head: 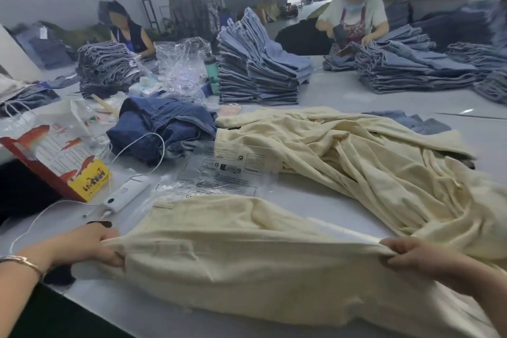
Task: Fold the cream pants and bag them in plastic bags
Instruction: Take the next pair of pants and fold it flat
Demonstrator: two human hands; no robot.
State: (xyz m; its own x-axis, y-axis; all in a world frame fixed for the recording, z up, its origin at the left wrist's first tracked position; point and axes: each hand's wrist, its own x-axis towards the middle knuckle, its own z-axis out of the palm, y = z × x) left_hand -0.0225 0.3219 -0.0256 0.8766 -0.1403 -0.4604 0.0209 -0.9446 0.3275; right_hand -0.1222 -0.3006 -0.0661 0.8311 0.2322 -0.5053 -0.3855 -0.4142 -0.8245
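We have the cream pants (247, 263) stretched across the lower middle of the frame on the grey table (343, 85), one edge pulled taut between our hands — probably to square the cloth before the first fold. Our left hand (93, 247) pinches that edge at lower left with curled fingers; our right hand (419, 261) pinches it at lower right. The cloth is pale, soft and creased, its near side hanging over the table edge. Just above, in the centre, lies a flat clear plastic bag (227, 170) with printed warnings, within easy reach for bagging. To the right a loose heap of more cream pants (356, 151) waits. Further out we see a dark blue garment (164, 123), a white charger (126, 195) at left, and stacks of jeans (260, 68) near the top.
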